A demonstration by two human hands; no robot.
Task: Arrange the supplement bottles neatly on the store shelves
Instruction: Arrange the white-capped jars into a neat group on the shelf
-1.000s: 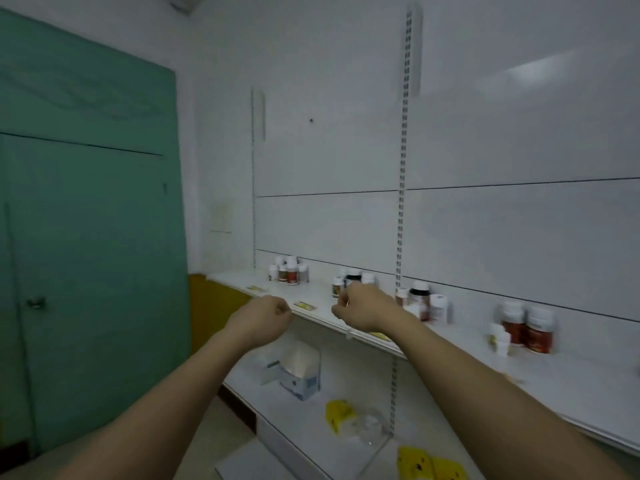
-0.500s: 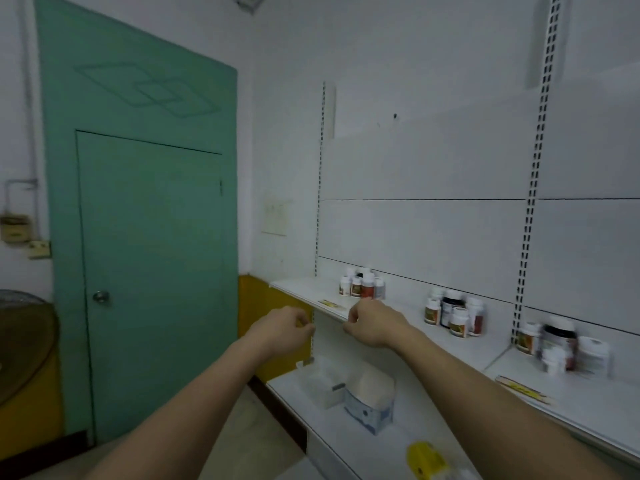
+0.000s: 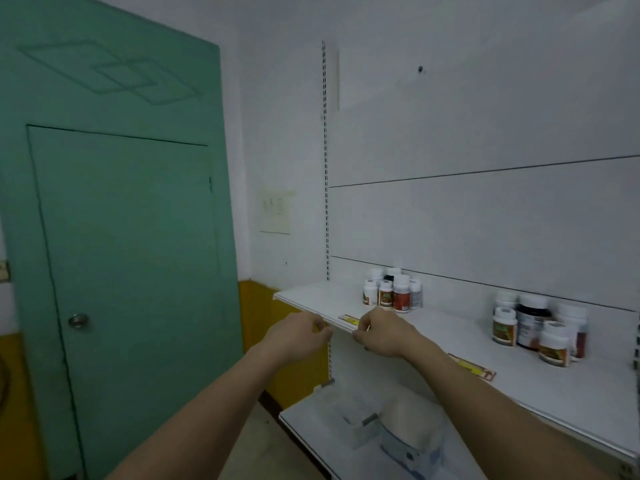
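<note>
At shelf edge: left hand (image 3: 300, 336) and right hand (image 3: 382, 332), fingers curled, holding nothing.
Why: probably poised to reach bottle cluster (image 3: 393, 294).

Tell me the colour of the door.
The door is green, with a metal knob; the head view shows it.
</note>
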